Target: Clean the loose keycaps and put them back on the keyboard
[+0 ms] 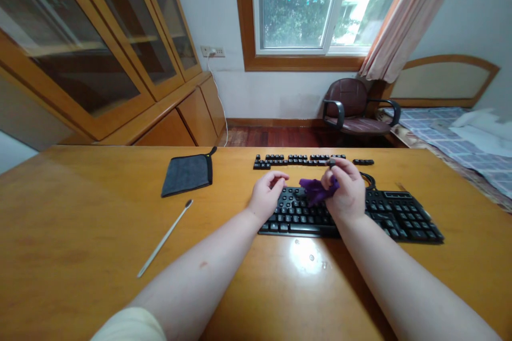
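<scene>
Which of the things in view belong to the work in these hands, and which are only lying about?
Apparently part of the work:
keyboard
loose black keys, lined up beyond it
purple cloth and small dark piece, in the right hand

Lying about, unused now:
grey pouch
white stick, dark-tipped, perhaps a tool
maroon chair

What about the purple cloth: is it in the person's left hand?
No, the purple cloth is in the right hand, while the left hand is at the left end of the keyboard.
</scene>
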{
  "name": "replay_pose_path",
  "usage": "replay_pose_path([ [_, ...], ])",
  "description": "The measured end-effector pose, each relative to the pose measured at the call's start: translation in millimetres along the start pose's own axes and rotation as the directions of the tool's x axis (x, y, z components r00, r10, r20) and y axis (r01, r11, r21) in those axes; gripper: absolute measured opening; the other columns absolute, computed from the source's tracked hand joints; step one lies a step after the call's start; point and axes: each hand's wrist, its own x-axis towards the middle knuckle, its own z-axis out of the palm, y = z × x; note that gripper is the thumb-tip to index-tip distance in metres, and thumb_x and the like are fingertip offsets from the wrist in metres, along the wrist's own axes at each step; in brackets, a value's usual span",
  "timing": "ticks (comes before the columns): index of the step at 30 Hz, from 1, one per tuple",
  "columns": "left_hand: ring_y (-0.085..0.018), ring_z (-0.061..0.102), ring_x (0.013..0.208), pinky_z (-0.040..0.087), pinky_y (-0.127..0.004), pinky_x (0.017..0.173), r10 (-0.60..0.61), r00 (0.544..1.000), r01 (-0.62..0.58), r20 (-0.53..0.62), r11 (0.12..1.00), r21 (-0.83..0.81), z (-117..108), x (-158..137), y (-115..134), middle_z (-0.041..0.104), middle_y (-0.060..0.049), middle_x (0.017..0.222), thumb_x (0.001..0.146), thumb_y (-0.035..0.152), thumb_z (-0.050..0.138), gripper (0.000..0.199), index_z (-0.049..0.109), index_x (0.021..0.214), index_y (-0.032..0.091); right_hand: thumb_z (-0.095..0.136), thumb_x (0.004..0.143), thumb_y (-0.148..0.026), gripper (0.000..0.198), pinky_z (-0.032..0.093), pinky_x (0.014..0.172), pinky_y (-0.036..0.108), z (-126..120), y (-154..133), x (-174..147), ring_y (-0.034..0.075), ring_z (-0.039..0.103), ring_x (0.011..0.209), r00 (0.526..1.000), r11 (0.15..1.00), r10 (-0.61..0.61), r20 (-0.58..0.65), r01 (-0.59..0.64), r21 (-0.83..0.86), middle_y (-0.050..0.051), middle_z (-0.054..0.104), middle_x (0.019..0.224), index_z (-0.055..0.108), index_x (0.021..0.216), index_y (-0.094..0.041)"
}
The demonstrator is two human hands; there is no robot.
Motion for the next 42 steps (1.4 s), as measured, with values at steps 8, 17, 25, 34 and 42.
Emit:
replay_pose_path([
  [8, -0.012, 0.059, 0.071, 0.047, -0.025, 0.071, -0.023, 0.999, 0.022, -0.022, 0.999, -0.046, 1, 2, 0, 0.063, -0.003, 0.084, 0.081, 0.025, 0.051, 0.014, 0.06, 0.086, 0.016, 0.06, 0.071, -0.027, 0.019, 0.044, 0.056, 0.026, -11, -15, 14, 0.012, 0.053, 0.058, 0.902, 0.716, 0.04, 0.43, 0.274, -0.642, 0.001, 0.061, 0.072, 0.067, 0.088, -0.019],
  [17, -0.01, 0.056, 0.067, 0.046, -0.023, 0.067, -0.067, 0.996, 0.061, -0.055, 0.993, -0.098, 3, 5, 1, 0.062, -0.003, 0.083, 0.079, 0.022, 0.051, 0.011, 0.059, 0.084, 0.015, 0.058, 0.071, -0.02, 0.019, 0.045, 0.075, 0.028, -2, 14, -4, 0.017, 0.06, 0.079, 0.559, 0.533, 0.423, 0.713, 0.482, -0.695, 0.004, 0.066, 0.087, 0.069, 0.086, -0.022],
  [25, -0.01, 0.057, 0.067, 0.046, -0.024, 0.068, -0.072, 0.996, 0.067, -0.054, 0.993, -0.096, 3, 4, 1, 0.063, -0.003, 0.083, 0.079, 0.024, 0.052, 0.012, 0.059, 0.084, 0.015, 0.06, 0.069, -0.021, 0.02, 0.044, 0.071, 0.027, -1, 16, -7, 0.017, 0.061, 0.075, 0.58, 0.479, 0.455, 0.676, 0.481, -0.735, 0.004, 0.067, 0.085, 0.07, 0.086, -0.022],
  [34, -0.01, 0.056, 0.067, 0.046, -0.024, 0.068, -0.059, 0.997, 0.054, -0.056, 0.995, -0.082, 4, 4, -2, 0.063, -0.003, 0.083, 0.08, 0.023, 0.051, 0.012, 0.059, 0.085, 0.015, 0.06, 0.07, -0.022, 0.018, 0.044, 0.069, 0.026, -3, 16, -7, 0.016, 0.059, 0.073, 0.576, 0.488, 0.436, 0.691, 0.494, -0.719, 0.004, 0.066, 0.083, 0.069, 0.085, -0.02],
  [42, -0.01, 0.056, 0.067, 0.046, -0.024, 0.068, -0.059, 0.997, 0.056, -0.052, 0.996, -0.065, 3, 4, 2, 0.063, -0.003, 0.083, 0.08, 0.022, 0.051, 0.012, 0.059, 0.083, 0.015, 0.06, 0.071, -0.024, 0.02, 0.045, 0.073, 0.028, -5, 17, -3, 0.017, 0.061, 0.076, 0.598, 0.545, 0.443, 0.668, 0.412, -0.731, 0.005, 0.068, 0.084, 0.07, 0.087, -0.02],
])
